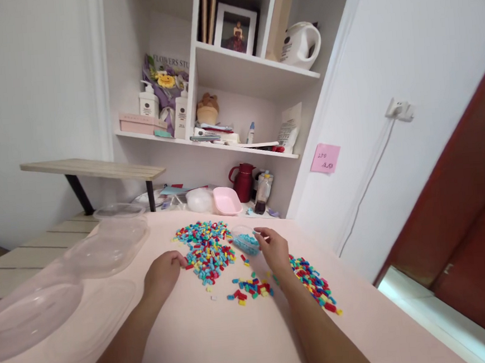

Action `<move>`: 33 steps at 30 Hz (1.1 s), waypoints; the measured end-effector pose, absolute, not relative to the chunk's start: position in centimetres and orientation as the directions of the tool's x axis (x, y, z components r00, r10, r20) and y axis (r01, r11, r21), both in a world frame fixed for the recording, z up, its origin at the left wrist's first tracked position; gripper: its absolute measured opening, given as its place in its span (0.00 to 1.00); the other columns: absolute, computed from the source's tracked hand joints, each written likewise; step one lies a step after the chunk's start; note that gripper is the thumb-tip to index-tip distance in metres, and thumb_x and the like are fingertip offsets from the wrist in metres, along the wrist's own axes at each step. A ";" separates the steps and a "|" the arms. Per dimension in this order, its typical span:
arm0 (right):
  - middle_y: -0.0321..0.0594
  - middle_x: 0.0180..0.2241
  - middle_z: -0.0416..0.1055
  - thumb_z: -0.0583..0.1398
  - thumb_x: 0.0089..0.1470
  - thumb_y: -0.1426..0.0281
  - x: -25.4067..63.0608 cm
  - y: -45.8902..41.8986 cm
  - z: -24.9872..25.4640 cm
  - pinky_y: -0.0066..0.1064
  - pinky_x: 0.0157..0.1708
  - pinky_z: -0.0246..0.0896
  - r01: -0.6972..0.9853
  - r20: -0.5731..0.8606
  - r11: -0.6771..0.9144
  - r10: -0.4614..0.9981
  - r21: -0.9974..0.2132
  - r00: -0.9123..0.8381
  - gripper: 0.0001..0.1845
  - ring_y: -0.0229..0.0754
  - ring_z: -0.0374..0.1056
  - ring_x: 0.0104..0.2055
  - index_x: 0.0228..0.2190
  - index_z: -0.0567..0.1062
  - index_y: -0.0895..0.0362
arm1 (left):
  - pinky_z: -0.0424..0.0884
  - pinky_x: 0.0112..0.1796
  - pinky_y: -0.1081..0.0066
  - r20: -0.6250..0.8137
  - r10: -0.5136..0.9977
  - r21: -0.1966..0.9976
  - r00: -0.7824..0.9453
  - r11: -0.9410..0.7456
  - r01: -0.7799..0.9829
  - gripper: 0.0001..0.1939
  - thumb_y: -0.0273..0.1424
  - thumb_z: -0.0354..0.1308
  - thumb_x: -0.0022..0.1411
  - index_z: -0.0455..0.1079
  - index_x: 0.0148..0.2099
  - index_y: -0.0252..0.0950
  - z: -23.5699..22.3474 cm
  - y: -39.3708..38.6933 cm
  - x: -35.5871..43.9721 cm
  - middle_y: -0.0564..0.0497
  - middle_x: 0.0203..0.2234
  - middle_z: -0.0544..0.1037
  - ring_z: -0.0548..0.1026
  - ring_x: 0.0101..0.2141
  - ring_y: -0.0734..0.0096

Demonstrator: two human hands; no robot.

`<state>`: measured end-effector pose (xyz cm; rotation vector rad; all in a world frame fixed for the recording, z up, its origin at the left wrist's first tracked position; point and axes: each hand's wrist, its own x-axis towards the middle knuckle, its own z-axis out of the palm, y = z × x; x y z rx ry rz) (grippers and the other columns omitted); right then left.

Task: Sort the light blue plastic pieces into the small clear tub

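Note:
My left hand (164,274) rests at the left side of a large pile of small coloured building bricks (208,246). Its fingers are curled together, and whatever they may hold is hidden. My right hand (275,252) is at the right rim of a small clear container (245,252) with light-blue bricks (247,242) inside. The fingers of that hand are bent and a little apart, with no brick visible between them. A smaller group of mixed bricks (253,288) lies between my forearms. Another pile of bricks (315,282) spreads right of my right wrist, partly hidden by it.
Clear plastic tubs (108,245) and a clear lid (97,316) stand along the table's left side. At the back are a pink tray (227,200), a red jug (243,181) and a bottle of dark liquid (263,194). A wooden riser (99,169) stands back left.

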<state>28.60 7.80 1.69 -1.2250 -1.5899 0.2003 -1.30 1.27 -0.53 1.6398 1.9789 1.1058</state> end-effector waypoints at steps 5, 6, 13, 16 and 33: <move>0.39 0.33 0.75 0.53 0.54 0.61 29.0 7.6 1.6 0.32 0.32 0.64 0.517 0.573 0.448 0.813 -0.730 0.105 0.20 0.37 0.67 0.23 0.44 0.75 0.56 | 0.63 0.34 0.74 0.207 0.935 0.737 -0.286 0.043 0.674 0.15 0.24 0.46 0.52 0.74 0.27 0.42 -0.5 1.3 -1.3 0.56 0.32 0.80 0.74 0.35 0.70; 0.40 0.33 0.75 0.53 0.54 0.61 28.8 7.2 1.7 0.32 0.32 0.64 0.498 0.587 0.472 0.804 -0.727 0.095 0.20 0.38 0.67 0.24 0.43 0.76 0.56 | 0.63 0.33 0.74 0.203 0.935 0.737 -0.289 0.048 0.674 0.15 0.24 0.46 0.53 0.74 0.27 0.42 -0.5 1.3 -1.2 0.56 0.32 0.81 0.74 0.35 0.70; 0.39 0.34 0.75 0.56 0.55 0.70 24.9 3.2 2.8 0.31 0.39 0.62 0.414 0.556 0.730 0.683 -0.544 -0.473 0.12 0.40 0.68 0.36 0.37 0.79 0.53 | 0.63 0.34 0.74 0.195 0.935 0.747 -0.296 0.053 0.662 0.16 0.24 0.46 0.53 0.74 0.27 0.42 -0.1 0.9 -1.0 0.57 0.32 0.81 0.75 0.35 0.71; 0.37 0.34 0.72 0.54 0.55 0.76 23.6 2.1 2.6 0.30 0.42 0.60 0.370 0.475 0.783 0.605 -0.500 -0.639 0.17 0.38 0.66 0.38 0.40 0.78 0.50 | 0.62 0.33 0.74 0.197 0.933 0.746 -0.302 0.057 0.663 0.15 0.24 0.47 0.53 0.74 0.27 0.42 0.1 0.7 -0.8 0.56 0.32 0.81 0.74 0.35 0.71; 0.38 0.36 0.65 0.51 0.53 0.82 23.1 2.0 1.7 0.27 0.40 0.60 0.413 0.383 0.775 0.607 -0.478 -0.696 0.23 0.37 0.63 0.39 0.40 0.78 0.49 | 0.62 0.33 0.74 0.205 0.932 0.735 -0.300 0.056 0.675 0.15 0.24 0.47 0.54 0.75 0.28 0.41 -0.1 0.9 -1.0 0.56 0.33 0.81 0.75 0.36 0.70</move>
